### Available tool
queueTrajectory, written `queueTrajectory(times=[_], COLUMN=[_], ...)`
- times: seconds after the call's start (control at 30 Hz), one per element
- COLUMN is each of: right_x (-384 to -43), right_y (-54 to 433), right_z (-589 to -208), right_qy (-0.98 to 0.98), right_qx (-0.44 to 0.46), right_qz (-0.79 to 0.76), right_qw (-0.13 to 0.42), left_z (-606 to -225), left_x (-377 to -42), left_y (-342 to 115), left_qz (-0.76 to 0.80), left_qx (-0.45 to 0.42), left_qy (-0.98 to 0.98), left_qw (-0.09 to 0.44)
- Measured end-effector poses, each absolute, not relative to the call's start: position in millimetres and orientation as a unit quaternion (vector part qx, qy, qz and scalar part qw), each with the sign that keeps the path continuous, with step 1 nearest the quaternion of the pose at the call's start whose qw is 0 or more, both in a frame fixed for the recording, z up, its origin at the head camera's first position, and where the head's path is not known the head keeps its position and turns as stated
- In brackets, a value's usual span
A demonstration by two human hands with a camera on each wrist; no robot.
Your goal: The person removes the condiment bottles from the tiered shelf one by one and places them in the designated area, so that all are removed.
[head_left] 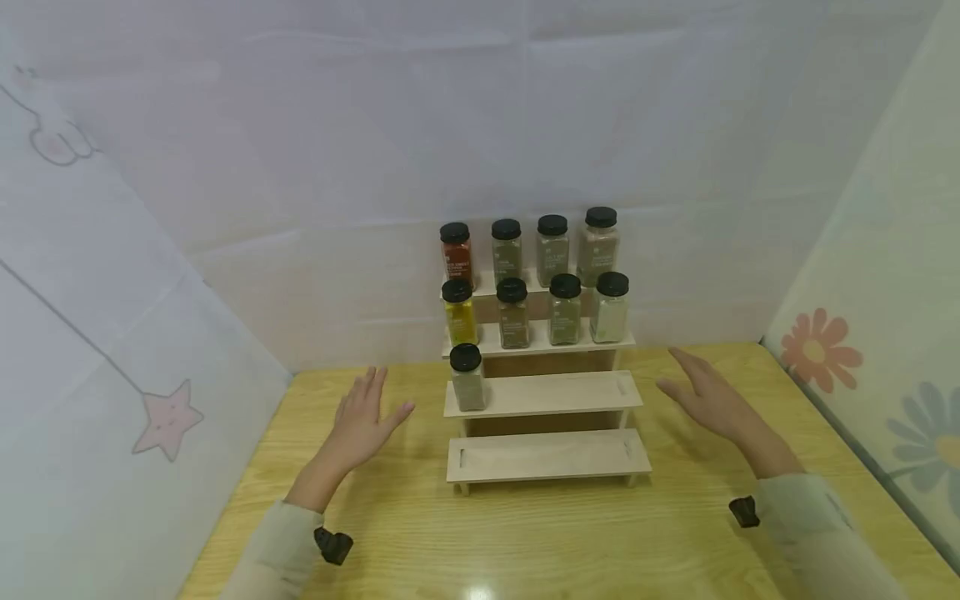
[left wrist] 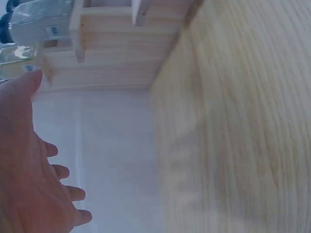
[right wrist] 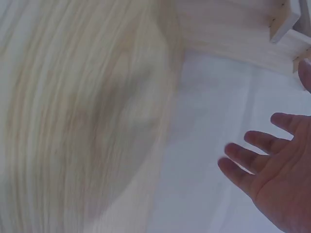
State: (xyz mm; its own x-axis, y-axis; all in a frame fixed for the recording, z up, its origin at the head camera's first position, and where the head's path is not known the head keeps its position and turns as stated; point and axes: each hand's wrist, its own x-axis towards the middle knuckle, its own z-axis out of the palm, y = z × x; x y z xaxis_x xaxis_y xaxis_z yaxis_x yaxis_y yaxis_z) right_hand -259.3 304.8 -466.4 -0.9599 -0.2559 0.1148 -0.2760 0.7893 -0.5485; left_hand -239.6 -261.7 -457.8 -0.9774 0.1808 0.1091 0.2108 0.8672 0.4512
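A stepped wooden rack (head_left: pixel 551 457) stands on the table between my hands. Several black-capped spice jars fill its two upper tiers, among them a red one (head_left: pixel 457 260) and a yellow one (head_left: pixel 461 321). On the third tier down, a single greyish spice jar (head_left: pixel 469 387) stands at the left end; the lowest tier is bare. My left hand (head_left: pixel 363 425) is held left of the rack, fingers extended and thumb apart, touching nothing. To the rack's right, my right hand (head_left: pixel 712 402) has its fingers extended and holds nothing. Both palms show in the wrist views.
Behind the rack hangs a pale cloth backdrop (head_left: pixel 360 167). Side panels bear a pink star (head_left: pixel 168 419) on the left and a red flower (head_left: pixel 821 350) on the right. The wooden table (head_left: pixel 547 542) extends around the rack.
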Motion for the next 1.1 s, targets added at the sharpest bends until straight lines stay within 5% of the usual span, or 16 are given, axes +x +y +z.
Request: queueTrajectory(times=[0.53, 1.1], right_x=[-259.5, -262.3], right_y=[276.3, 258.4], right_z=[-447.6, -457.5], right_qy=[-0.815, -0.781], right_qx=[0.079, 0.038], right_qz=[0.567, 0.607], right_qw=[-0.097, -0.141], left_z=[-420.8, -406.4], left_x=[-232.6, -233.6], left_y=[-223.5, -188.1], left_qz=[-0.351, -0.498], left_qx=[-0.148, -0.172], left_qy=[-0.921, -0.846], left_qw=[0.086, 0.084])
